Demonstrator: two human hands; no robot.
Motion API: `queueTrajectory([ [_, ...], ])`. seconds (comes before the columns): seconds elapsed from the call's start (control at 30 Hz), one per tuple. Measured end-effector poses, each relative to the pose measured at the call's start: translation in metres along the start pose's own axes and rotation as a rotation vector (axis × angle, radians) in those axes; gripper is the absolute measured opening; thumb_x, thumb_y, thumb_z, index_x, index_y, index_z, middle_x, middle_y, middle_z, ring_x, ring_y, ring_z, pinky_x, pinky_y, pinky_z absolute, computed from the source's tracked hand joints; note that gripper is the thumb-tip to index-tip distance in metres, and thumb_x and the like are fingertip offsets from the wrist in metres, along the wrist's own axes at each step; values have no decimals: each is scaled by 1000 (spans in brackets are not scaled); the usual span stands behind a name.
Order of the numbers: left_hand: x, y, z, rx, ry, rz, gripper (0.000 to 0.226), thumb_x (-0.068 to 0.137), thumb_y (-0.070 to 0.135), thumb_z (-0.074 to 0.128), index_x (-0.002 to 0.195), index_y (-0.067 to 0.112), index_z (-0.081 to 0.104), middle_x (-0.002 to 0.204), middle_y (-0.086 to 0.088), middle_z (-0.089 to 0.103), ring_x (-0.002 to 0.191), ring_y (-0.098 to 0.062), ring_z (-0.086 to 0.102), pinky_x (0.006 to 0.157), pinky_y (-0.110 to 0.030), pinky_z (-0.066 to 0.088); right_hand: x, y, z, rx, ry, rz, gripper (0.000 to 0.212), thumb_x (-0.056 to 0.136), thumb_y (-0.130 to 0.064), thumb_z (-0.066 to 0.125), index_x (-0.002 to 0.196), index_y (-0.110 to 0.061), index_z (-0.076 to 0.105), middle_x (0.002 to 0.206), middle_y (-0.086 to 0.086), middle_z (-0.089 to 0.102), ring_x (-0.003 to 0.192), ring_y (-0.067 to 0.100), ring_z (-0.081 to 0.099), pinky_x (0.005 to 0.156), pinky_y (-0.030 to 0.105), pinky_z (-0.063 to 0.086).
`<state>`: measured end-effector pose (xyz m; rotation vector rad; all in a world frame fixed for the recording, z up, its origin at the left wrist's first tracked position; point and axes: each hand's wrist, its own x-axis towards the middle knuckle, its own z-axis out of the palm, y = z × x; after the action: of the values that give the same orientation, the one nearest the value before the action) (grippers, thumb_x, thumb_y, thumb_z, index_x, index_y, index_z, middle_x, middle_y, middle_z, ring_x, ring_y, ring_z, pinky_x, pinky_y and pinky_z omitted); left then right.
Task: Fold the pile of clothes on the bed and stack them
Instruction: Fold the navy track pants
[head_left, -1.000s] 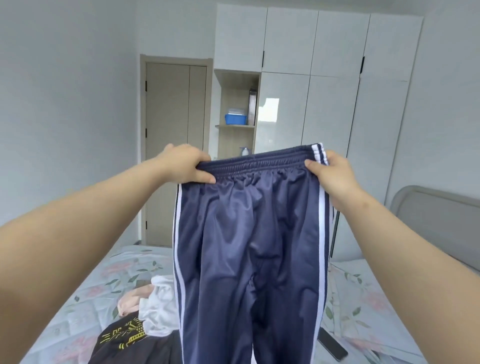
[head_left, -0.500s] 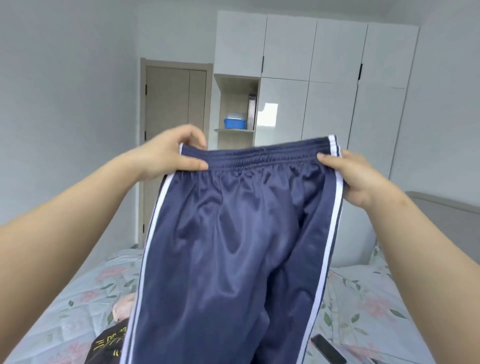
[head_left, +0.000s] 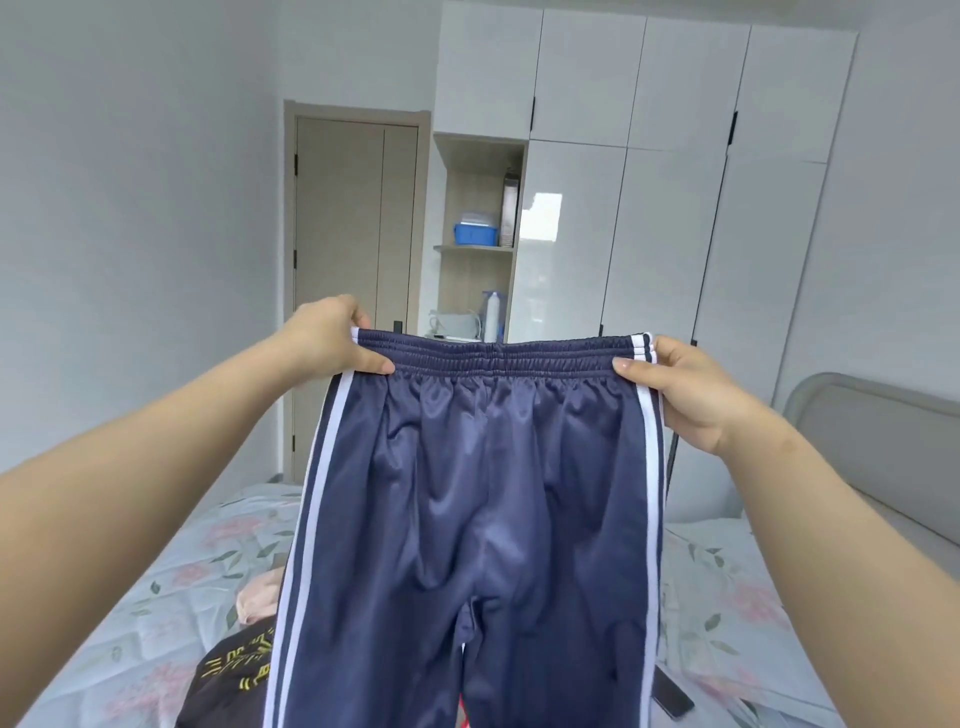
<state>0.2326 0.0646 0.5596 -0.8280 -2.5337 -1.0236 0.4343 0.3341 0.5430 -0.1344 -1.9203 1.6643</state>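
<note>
Our left hand and right hand each pinch 1 end of the waistband of the navy track trousers. The trousers are spread between the 2 hands, legs hanging over the floral bed. A black printed garment and a pink garment lie there. Beyond stand a white wardrobe and a beige door.

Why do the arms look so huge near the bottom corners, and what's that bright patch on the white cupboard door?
Head view: the wide-angle lens swells the forearms toward the edges and makes the wardrobe lean. Same view: that patch is a reflection on a glossy door, probably of a window. Head view again: soft, even light, sheen on the blue trousers, little blur.
</note>
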Motion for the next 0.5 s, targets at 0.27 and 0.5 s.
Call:
queueTrajectory([
  [0.27, -11, -3, -22, -1088, -368, -48, 21, 74, 5, 60, 92, 5, 71, 94, -11, 72, 77, -17, 71, 66, -26, 58, -7, 0, -6, 267, 3, -71, 13, 89, -3, 51, 96, -11, 58, 80, 4, 73, 70, 16, 71, 62, 27, 58],
  [0.5, -20, -22, 12, -903, -414, -267, 16, 99, 17, 45, 95, 9, 59, 76, -4, 72, 62, -11, 70, 53, -23, 56, -13, 27, 4, 119, 93, 111, 13, 94, -11, 53, 105, -7, 60, 81, 6, 72, 70, 17, 69, 59, 25, 56],
])
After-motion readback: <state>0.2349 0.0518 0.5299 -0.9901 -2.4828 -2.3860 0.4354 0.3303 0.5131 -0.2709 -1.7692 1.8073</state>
